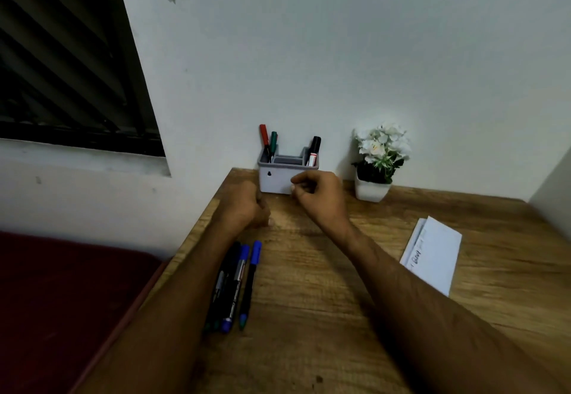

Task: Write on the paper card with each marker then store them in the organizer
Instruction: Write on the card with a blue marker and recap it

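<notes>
Organizer: grey plastic desk organizer (273,179), several compartments, at far edge of wooden counter (324,316), against white wall (340,38).
Stored markers: red-capped marker (263,134) and green-capped marker (273,140) upright, leaning, in left compartment; black-capped marker w/ red-white label (314,151) in right compartment.
Loose markers: group lying on counter near left edge, side by side, partly under left forearm; incl. blue-capped black marker (249,282) on the right, second blue-capped marker (236,285) beside it, dark ones further left; exact count cannot tell.
Paper card: white folded paper card (432,254), flat on counter, right side, well apart from markers; some handwriting near its lower left edge, unreadable.
Left hand (244,205): clenched into fist, resting on counter just in front of organizer; nothing seen in it.
Right hand (318,192): fingers curled, thumb and fingertips together at organizer's front lower right corner; whether it pinches anything – cannot tell.
Other: white flowers in small white pot (372,191) right of organizer; dark louvred window (61,53) upper left; dark red bed surface (61,301) left of counter.
</notes>
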{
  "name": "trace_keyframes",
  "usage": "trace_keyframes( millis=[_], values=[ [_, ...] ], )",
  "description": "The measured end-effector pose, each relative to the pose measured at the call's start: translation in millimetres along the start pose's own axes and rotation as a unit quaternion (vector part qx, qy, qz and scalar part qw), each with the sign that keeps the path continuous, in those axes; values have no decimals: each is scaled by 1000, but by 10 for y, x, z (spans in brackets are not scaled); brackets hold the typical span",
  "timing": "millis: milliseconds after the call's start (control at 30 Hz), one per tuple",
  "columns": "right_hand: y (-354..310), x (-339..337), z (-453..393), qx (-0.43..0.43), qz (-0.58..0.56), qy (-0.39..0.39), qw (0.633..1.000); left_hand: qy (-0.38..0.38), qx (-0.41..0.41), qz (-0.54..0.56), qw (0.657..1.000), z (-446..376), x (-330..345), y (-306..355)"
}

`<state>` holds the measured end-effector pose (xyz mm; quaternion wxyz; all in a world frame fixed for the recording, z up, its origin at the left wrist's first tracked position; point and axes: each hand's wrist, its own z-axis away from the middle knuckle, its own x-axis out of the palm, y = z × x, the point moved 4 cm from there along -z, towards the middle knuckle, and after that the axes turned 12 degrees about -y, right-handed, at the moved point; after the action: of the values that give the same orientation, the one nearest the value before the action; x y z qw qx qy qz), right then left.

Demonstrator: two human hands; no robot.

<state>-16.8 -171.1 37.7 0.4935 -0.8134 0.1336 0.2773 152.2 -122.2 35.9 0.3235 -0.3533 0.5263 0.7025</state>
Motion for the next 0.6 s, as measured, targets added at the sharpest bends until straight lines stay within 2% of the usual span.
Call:
trace_keyframes(
  millis=[133, 233, 367, 467, 600],
  values=[
    [41, -8, 198, 4, -10, -7, 1000, -55, -47, -86, 994, 170, 103, -13],
    [59, -22, 310, 7, -16, -15, 1000, -86, -60, -109, 988, 267, 133, 34],
    [107, -42, 423, 12, -29, -23, 999, -83, -77, -126, 986, 350, 174, 120],
    [132, -80, 483, 18, -36, -34, 999, -58, -74, -98, 991, 384, 163, 192],
    [167, -169, 537, 34, -75, -42, 996, -67, -38, 44, 996, 360, 151, 320]
  ],
)
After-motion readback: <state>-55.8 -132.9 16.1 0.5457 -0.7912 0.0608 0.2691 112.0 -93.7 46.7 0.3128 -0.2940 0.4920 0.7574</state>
